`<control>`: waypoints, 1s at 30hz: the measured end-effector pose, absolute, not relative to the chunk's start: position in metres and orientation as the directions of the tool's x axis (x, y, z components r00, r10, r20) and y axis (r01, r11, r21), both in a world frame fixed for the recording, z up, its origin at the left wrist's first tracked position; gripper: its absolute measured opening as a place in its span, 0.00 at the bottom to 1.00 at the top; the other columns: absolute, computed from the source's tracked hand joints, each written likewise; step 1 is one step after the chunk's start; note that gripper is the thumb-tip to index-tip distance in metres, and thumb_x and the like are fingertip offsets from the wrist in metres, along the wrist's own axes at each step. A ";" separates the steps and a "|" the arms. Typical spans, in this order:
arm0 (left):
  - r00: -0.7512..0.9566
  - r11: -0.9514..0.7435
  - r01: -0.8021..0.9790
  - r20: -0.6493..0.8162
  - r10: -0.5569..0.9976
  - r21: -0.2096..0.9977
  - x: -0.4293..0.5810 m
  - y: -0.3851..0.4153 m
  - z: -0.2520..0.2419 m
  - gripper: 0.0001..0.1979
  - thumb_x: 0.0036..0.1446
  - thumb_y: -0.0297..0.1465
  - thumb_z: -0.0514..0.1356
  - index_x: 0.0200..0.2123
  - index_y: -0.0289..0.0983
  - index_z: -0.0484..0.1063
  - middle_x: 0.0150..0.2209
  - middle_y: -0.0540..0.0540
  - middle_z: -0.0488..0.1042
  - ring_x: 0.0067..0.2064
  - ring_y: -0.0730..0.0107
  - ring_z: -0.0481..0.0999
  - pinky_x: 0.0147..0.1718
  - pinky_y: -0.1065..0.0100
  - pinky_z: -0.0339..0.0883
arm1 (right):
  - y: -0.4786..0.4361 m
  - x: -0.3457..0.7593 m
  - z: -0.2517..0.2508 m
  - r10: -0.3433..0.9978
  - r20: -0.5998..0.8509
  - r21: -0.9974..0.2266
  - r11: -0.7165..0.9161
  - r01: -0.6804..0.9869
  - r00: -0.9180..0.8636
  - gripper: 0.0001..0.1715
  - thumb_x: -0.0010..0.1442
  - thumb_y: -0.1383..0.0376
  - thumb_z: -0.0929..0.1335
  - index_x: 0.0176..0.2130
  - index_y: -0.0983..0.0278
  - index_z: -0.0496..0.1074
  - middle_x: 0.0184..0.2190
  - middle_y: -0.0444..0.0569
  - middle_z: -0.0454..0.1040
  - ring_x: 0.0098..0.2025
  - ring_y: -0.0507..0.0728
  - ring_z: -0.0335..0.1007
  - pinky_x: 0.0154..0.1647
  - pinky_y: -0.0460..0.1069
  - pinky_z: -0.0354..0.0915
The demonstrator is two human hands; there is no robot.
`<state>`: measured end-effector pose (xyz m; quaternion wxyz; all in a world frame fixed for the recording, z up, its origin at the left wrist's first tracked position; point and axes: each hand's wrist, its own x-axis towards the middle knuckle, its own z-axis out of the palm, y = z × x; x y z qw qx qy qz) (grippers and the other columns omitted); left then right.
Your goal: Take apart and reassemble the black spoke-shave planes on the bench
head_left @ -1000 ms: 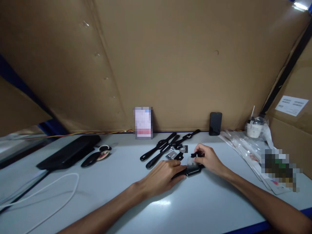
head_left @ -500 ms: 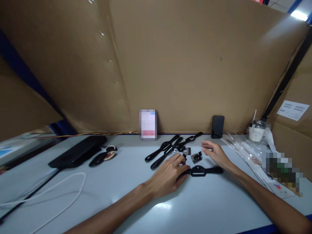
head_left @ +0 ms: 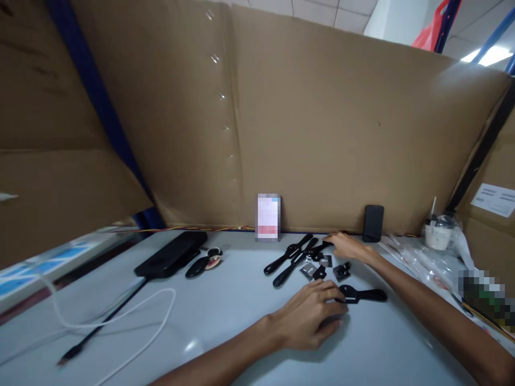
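My left hand (head_left: 316, 315) is low over the table, its fingers curled round the left end of a black spokeshave body (head_left: 351, 295). The right handle of that spokeshave sticks out to the right. At the back, my right hand (head_left: 351, 247) has its fingers closed on the far end of another black spokeshave (head_left: 319, 250); the fingertips are partly hidden. Two more black spokeshaves, one farther left (head_left: 287, 254) and one beside it (head_left: 293, 262), lie slanted. Between my hands are flat metal blades (head_left: 308, 271) and small black clamp pieces, one (head_left: 319, 272) near my left fingers and another (head_left: 341, 272) farther right.
A blurred upright card or screen (head_left: 267, 217) and a black phone (head_left: 373, 223) lean on the cardboard wall. To the left lie a black case (head_left: 171, 254), a key fob (head_left: 197, 267) and a white cable (head_left: 161, 292). Plastic bags (head_left: 414, 262) and a cup (head_left: 438, 236) are right.
My right hand has reached back and left to the rear spokeshave. My left hand has shifted from beside the small parts toward the front, uncovering a blade and a clamp piece. The view has tilted up.
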<state>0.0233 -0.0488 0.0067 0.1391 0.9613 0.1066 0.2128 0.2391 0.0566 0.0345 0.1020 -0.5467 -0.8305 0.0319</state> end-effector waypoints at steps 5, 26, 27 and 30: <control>0.895 -0.943 0.121 0.376 0.239 0.311 0.025 -0.051 0.007 0.12 0.64 0.33 0.60 0.49 0.39 0.78 0.45 0.43 0.82 0.49 0.56 0.78 0.51 0.56 0.72 | 0.055 0.241 0.036 0.926 0.060 -0.023 0.374 0.927 -0.372 0.26 0.50 0.78 0.69 0.49 0.68 0.78 0.52 0.65 0.77 0.49 0.68 0.78 0.45 0.53 0.68; 0.395 -0.677 0.420 0.549 0.736 0.605 0.019 -0.024 0.007 0.14 0.72 0.38 0.50 0.37 0.39 0.71 0.35 0.46 0.76 0.36 0.62 0.75 0.38 0.62 0.69 | -0.070 0.256 0.038 0.863 0.160 -0.422 0.499 0.757 -0.479 0.20 0.48 0.71 0.74 0.43 0.62 0.78 0.42 0.50 0.75 0.40 0.58 0.72 0.41 0.51 0.67; 0.429 -0.673 0.425 0.521 0.738 0.605 0.019 -0.024 0.007 0.16 0.72 0.38 0.49 0.35 0.39 0.71 0.33 0.47 0.76 0.35 0.63 0.74 0.37 0.63 0.68 | -0.075 0.251 0.037 0.845 0.147 -0.413 0.524 0.744 -0.514 0.17 0.48 0.70 0.74 0.41 0.62 0.78 0.41 0.50 0.75 0.40 0.59 0.71 0.41 0.52 0.67; 0.532 -0.705 0.451 0.469 0.705 0.547 0.020 -0.026 0.003 0.20 0.73 0.38 0.48 0.31 0.39 0.70 0.31 0.47 0.76 0.33 0.64 0.74 0.35 0.64 0.66 | -0.082 0.244 0.035 0.830 0.121 -0.361 0.547 0.755 -0.544 0.10 0.49 0.71 0.72 0.35 0.62 0.76 0.36 0.51 0.74 0.37 0.60 0.71 0.38 0.53 0.67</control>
